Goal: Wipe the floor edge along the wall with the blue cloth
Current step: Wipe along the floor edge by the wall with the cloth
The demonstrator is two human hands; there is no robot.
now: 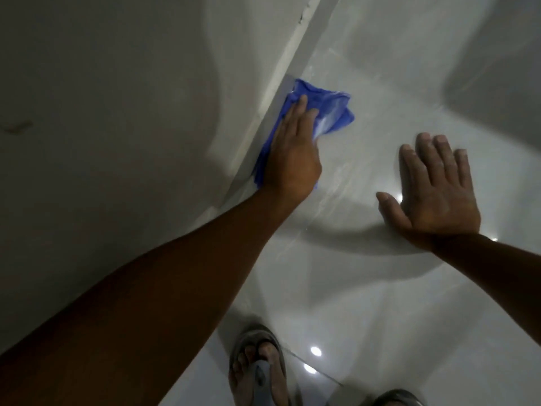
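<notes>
A crumpled blue cloth [328, 109] lies on the glossy pale floor [366, 288], right against the base of the wall [102, 112]. My left hand [292, 153] presses flat on top of the cloth, fingers pointing along the floor edge [281, 83]; part of the cloth is hidden under the palm. My right hand [436, 194] rests flat on the floor to the right, fingers spread, holding nothing.
The grey wall fills the left half of the view, with a lighter skirting strip [301, 33] running diagonally up. My feet in sandals [257, 367] stand on the tiles at the bottom. Ceiling lights reflect off the floor.
</notes>
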